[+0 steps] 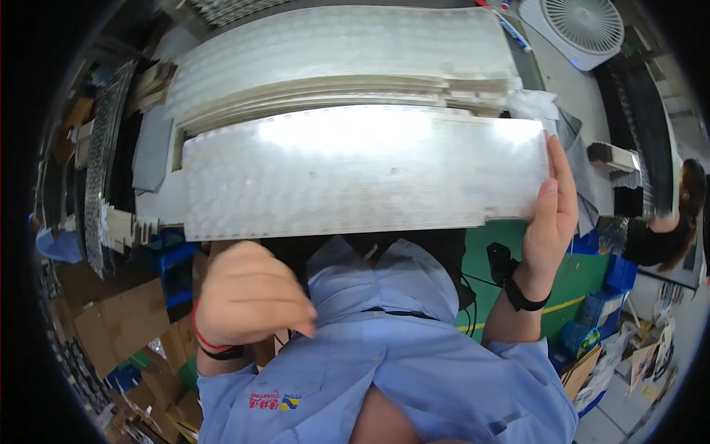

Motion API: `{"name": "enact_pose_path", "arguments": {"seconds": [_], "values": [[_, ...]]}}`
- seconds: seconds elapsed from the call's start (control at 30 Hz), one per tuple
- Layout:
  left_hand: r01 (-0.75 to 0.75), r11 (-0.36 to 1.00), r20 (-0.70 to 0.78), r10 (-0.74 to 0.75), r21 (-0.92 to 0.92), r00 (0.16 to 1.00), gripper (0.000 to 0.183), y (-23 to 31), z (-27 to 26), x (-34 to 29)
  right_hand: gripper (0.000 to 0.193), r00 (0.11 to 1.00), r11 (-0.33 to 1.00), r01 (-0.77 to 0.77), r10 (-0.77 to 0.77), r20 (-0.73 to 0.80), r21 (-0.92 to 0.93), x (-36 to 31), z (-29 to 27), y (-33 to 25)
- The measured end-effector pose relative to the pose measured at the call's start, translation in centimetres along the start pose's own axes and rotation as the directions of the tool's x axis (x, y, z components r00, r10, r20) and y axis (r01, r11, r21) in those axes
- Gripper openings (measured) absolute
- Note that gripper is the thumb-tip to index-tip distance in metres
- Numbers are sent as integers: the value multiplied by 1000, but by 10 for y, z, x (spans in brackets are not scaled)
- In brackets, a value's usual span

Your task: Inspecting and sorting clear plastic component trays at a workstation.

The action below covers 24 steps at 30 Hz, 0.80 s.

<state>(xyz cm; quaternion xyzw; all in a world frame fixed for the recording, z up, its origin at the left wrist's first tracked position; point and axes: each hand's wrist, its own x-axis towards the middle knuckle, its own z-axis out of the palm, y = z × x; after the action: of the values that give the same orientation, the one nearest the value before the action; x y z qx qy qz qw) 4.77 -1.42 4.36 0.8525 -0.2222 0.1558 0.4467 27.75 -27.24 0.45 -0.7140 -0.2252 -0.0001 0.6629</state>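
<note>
A long, flat silvery metal sheet (355,181), faintly dimpled and stepped at its right end, lies across the front of the bench. My right hand (551,200) grips its right end, the fingers stretched along the edge and the thumb against it. Below the sheet's near left corner, in front of my body, my left hand (251,296) hovers apart from it. Its fingers are curled in and slightly blurred, and what they may hold is hidden. Behind the sheet is a stack of similar flat sheets (340,55), their edges showing in layers.
A white fan (580,29) stands at the far right, near a marker pen (514,33). Grey cloths lie at the left (151,152) and right (580,159). Cardboard boxes (122,325) are at lower left, blue bins (603,311) at lower right. Another person (673,222) is at the right.
</note>
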Motion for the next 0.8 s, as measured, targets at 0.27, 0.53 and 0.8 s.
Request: {"name": "enact_pose_path", "arguments": {"seconds": [0.27, 0.53, 0.8], "values": [[816, 547, -723, -487, 184, 490, 43, -33, -34, -52, 26, 998, 983, 63, -61, 16, -174, 9, -24, 0], [689, 694, -629, -636, -211, 448, 50, -36, -20, -49, 19, 977, 894, 212, -198, 75, -395, 7, -28, -7], [665, 664, -612, -694, -342, 378, 50, -37, -21, -56, 22, 999, 989, 18, -22, -30, -149, 15, -18, -10]]}}
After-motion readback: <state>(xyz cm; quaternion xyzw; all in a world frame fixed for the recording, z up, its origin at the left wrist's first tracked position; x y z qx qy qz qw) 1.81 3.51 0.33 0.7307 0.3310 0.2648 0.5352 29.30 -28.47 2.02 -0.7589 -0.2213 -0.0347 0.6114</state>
